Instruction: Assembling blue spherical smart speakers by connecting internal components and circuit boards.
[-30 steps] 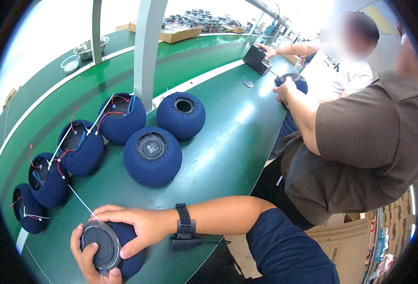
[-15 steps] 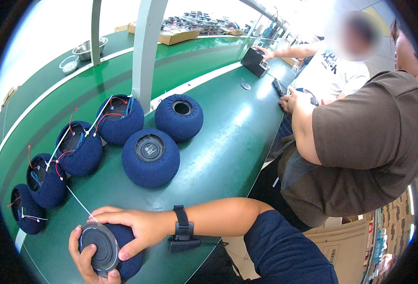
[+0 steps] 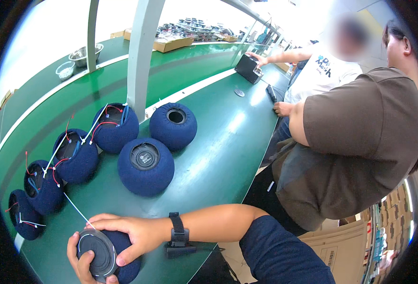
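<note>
At the lower left I have a round, navy fabric-covered speaker (image 3: 126, 270), tilted so that its black ringed disc (image 3: 97, 255) faces me. My left hand (image 3: 79, 262) wraps the disc's left and lower edge, one fingertip pressing on its face. My right hand (image 3: 135, 234) grips the fabric side from above, its thumb by the disc's right rim. A thin white cord (image 3: 79, 209) runs from the far edge of this speaker up toward an open one (image 3: 44, 191) with loose red, white and blue wires. The underside of the held speaker is hidden.
Several open navy speakers (image 3: 76, 165) with wires line the green table (image 3: 204, 165) at left. Two more (image 3: 146, 173) (image 3: 173, 128) stand beyond my hands. Grey posts (image 3: 142, 52) rise behind. A co-worker in brown (image 3: 360, 123) sits at right; another's hand touches a black box (image 3: 248, 70).
My view has shifted slightly, so the table things sit lower and further left. Both hands keep their hold on the speaker. The hand of the co-worker in brown has shifted beside the table edge.
</note>
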The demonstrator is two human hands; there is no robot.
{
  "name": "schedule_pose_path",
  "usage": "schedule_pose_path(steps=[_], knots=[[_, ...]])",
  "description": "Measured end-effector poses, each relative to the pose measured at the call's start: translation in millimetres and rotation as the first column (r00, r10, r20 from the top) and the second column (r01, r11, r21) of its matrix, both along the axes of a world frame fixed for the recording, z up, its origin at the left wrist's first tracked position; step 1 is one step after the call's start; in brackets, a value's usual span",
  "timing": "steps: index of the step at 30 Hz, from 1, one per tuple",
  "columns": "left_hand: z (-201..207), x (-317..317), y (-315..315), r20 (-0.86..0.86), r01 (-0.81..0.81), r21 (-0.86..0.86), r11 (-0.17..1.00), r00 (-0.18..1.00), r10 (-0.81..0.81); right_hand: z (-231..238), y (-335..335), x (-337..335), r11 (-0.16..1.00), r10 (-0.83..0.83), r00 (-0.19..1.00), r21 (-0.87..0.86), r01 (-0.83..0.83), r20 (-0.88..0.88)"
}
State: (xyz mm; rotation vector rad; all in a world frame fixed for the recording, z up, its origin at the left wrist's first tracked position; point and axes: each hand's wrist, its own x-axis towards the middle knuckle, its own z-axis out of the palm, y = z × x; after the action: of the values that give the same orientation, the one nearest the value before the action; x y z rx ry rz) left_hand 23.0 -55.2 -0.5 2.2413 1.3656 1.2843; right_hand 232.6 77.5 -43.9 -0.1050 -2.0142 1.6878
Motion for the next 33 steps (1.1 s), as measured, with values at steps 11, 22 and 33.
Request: schedule_pose_path(steps=[11, 22, 33], knots=[[0, 0, -1, 0.004, -0.007, -0.009, 1.0, 1.0, 0.007, -1, 1, -1, 0.999, 0.018, 1.0, -0.033, -0.018, 0.02], [3, -1, -2, -0.015, -0.012, -0.009, 1.0, 1.0, 0.012, -3, 0, -2, 1.0, 0.011, 1.0, -0.014, -0.011, 0.009], [3, 0, -2, -0.007, -0.007, -0.039, 0.999, 1.0, 0.007, 2, 0, -1, 1.0, -0.004, 1.0, -0.012, 0.004, -0.017]])
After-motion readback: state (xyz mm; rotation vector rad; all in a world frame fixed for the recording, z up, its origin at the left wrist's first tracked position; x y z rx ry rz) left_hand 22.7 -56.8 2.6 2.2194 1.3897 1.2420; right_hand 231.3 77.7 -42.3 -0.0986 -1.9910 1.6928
